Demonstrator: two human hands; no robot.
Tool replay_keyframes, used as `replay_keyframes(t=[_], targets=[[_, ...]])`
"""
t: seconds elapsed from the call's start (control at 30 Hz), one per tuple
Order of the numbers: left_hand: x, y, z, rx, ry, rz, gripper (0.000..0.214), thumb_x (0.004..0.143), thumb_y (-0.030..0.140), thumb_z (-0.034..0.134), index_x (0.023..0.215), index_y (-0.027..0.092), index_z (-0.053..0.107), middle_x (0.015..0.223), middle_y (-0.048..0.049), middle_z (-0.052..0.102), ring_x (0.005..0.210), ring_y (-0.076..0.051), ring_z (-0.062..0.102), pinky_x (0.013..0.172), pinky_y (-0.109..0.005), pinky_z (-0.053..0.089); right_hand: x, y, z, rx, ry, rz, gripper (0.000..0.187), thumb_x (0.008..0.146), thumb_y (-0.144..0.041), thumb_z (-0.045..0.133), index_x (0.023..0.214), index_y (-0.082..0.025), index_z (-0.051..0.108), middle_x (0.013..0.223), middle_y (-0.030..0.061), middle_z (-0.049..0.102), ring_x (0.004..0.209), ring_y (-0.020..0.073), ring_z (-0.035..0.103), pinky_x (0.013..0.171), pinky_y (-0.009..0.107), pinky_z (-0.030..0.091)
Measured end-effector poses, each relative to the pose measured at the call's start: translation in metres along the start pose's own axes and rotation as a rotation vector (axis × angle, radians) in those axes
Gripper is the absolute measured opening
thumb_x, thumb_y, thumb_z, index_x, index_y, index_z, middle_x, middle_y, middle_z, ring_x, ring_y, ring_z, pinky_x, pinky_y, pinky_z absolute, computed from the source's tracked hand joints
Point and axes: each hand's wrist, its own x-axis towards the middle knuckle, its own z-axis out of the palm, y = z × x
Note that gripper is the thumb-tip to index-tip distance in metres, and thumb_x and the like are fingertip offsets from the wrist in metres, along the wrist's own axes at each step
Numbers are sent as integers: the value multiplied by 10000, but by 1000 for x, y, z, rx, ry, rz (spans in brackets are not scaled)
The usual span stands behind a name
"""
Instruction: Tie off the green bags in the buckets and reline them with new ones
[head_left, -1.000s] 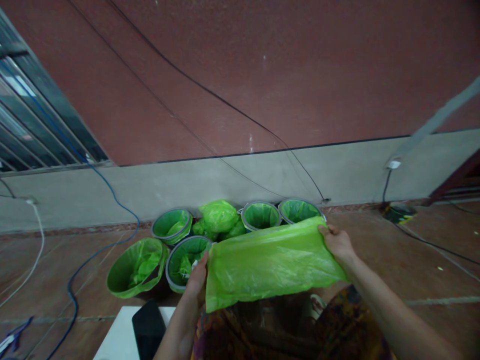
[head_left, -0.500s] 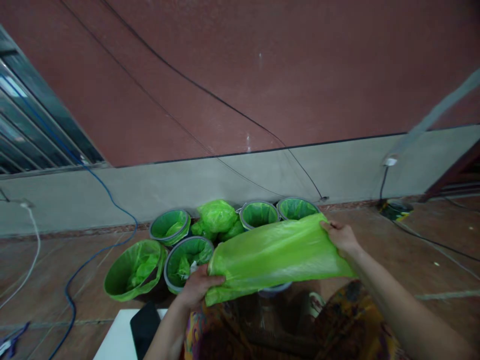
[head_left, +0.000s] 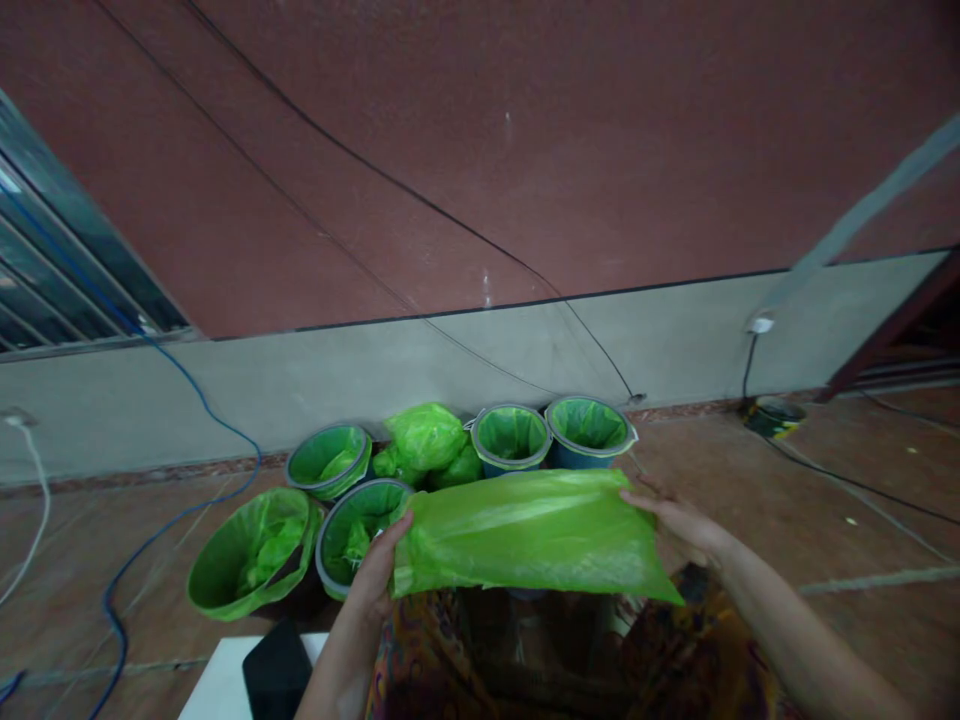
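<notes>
A flat green plastic bag (head_left: 525, 535) is stretched between my two hands, above my lap. My left hand (head_left: 373, 575) grips its left edge with the fingers curled over the plastic. Under the bag's right edge is my right hand (head_left: 679, 522), fingers partly hidden by the plastic and closed on it. Just beyond the bag, several grey bins lined with green bags (head_left: 511, 437) stand on the floor by the wall, with a bundle of crumpled green bags (head_left: 424, 437) among them.
A bin with a loose green liner (head_left: 247, 560) sits at the left. A white surface with a black phone (head_left: 276, 675) lies near my left arm. Blue cable (head_left: 161, 525) and black wires run over the tiled floor. A grey and red wall stands behind.
The bag has been lowered and flattened, from held up facing me to lying nearly level. Both hands moved down with it and the view shifted slightly right.
</notes>
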Motion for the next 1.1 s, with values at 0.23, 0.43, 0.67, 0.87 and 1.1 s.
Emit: replay_keyframes(t=[0.23,0.43,0.67,0.87,1.1], targets=[[12,1,-5,6,173,195,236,717,188,726,936,136,655,747,-55,745,731,-229,733,700,-314,588,-26,45,12,1,56,-83,905,541,-256,820,1374,-282,467,1194,70,677,1059,292,651,884,441,551],[12,3,-11,17,201,224,273,726,212,711,989,199,639,822,-37,749,825,-233,725,739,-320,581,-38,66,25,-10,-28,-151,911,614,-334,804,1429,-305,398,1346,57,581,1191,270,572,998,416,475],[7,15,-20,63,211,296,476,704,171,697,1160,265,598,916,-3,745,841,-212,718,783,-326,566,-35,62,29,-5,-50,-187,710,611,-314,804,1284,-276,581,1124,43,707,987,236,652,900,389,508],[-11,31,-20,137,60,277,839,637,100,710,1385,376,448,1145,4,714,945,-227,708,819,-349,561,-26,32,9,-94,-14,-167,311,633,-452,774,829,-211,759,858,42,747,794,211,654,763,337,520],[-20,31,-22,196,29,222,402,535,114,764,934,159,742,927,-76,764,863,-249,712,779,-320,543,-25,16,2,24,-5,-112,380,631,-463,779,921,-219,763,1021,83,746,935,244,670,860,368,516]])
